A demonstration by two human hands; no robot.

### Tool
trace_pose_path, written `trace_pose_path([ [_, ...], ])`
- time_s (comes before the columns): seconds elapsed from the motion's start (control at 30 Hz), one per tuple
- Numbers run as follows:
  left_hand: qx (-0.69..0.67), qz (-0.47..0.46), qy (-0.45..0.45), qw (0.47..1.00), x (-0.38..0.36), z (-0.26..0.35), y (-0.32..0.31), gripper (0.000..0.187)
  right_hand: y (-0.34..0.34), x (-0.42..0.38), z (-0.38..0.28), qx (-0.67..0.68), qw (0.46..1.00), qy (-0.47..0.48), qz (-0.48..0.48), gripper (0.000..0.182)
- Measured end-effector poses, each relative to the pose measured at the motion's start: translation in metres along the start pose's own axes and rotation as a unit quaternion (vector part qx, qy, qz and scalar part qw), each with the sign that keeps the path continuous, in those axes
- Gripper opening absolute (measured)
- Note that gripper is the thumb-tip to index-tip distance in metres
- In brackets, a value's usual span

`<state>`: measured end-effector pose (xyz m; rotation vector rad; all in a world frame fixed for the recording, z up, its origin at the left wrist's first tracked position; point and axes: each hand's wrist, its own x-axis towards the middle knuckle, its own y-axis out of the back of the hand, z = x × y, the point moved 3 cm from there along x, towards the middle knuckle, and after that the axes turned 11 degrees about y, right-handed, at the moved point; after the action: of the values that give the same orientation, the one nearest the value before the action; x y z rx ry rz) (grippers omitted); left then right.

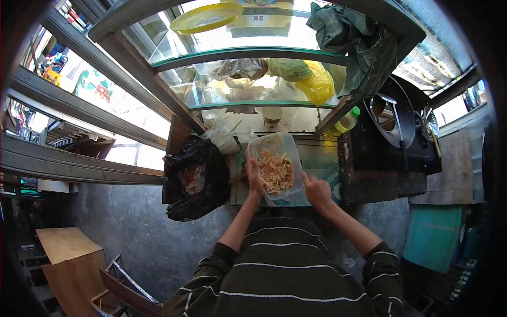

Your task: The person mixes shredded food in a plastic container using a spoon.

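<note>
A clear plastic container (292,145) is held tilted over the counter in front of me. Shredded food (274,173), pale and orange with some green bits, fills much of its lower part. My left hand (254,177) grips the container's left wall, fingers running up along the side. At the right wall is my right hand (318,191), its fingers curled and the index fingertip against the container; the rest of its grip is partly hidden. Left of my left hand, a brown handle-like piece (237,178) lies on the counter.
A black plastic bag (210,179) lines a bin at left. Glass shelves (253,54) rise ahead, holding a yellow bag (317,84). A paper cup (272,116) and a green-capped bottle (342,126) stand behind the container. At right, a wok (405,119) rests on a stove.
</note>
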<state>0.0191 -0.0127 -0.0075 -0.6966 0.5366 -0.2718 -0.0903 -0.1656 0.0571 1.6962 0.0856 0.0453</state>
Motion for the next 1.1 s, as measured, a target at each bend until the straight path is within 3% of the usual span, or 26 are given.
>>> trace_pose_path([
  [0.13,0.049,-0.019,0.04,0.998,0.024,-0.027,0.048,0.074,0.013,-0.016,-0.022,0.093,0.996,-0.008,-0.008,0.032],
  [0.17,-0.006,-0.028,0.054,0.998,0.021,-0.03,0.05,0.073,0.024,-0.006,-0.022,0.1,0.995,-0.009,-0.007,0.032],
  [0.23,-0.059,-0.039,0.074,0.995,0.016,-0.034,0.049,0.072,0.046,0.014,-0.012,0.129,0.989,-0.014,0.073,0.032],
  [0.37,-0.007,-0.011,0.075,0.997,0.007,-0.013,0.01,0.072,0.036,0.039,-0.025,0.07,0.995,0.009,0.076,0.033],
  [0.47,0.0,0.006,0.073,0.997,0.017,-0.006,0.025,0.073,0.019,0.005,-0.059,0.04,0.993,0.111,0.009,0.036],
  [0.6,0.034,0.02,0.065,0.997,0.019,-0.032,0.044,0.073,0.034,0.02,-0.038,0.072,0.991,0.109,-0.026,0.036],
  [0.7,0.03,0.001,0.055,0.998,0.004,-0.023,0.019,0.071,0.047,0.033,-0.027,0.076,0.993,0.084,0.043,0.035],
  [0.77,-0.026,-0.006,0.119,0.993,0.0,-0.016,0.008,0.068,0.035,0.038,-0.037,0.073,0.993,0.077,0.043,0.034],
  [0.8,-0.025,-0.006,0.117,0.993,0.009,-0.014,0.018,0.068,0.032,0.028,-0.046,0.073,0.993,0.079,0.044,0.034],
  [0.87,0.024,-0.002,0.022,0.999,0.033,-0.013,0.047,0.072,0.02,-0.001,-0.067,0.06,0.991,0.105,-0.06,0.034],
  [0.9,0.021,0.0,0.023,1.0,0.029,-0.015,0.046,0.072,0.023,-0.001,-0.063,0.059,0.991,0.106,-0.063,0.034],
  [0.97,-0.03,0.032,0.118,0.992,0.017,-0.019,0.051,0.075,0.035,0.009,-0.048,0.107,0.987,0.101,-0.07,0.032],
  [1.03,0.011,0.043,0.069,0.997,0.021,-0.03,0.063,0.077,0.048,0.025,-0.034,0.096,0.989,0.103,-0.043,0.03],
  [1.1,0.039,0.049,0.023,0.998,0.018,-0.034,0.05,0.078,0.064,0.038,-0.02,0.012,0.998,0.048,0.039,0.029],
])
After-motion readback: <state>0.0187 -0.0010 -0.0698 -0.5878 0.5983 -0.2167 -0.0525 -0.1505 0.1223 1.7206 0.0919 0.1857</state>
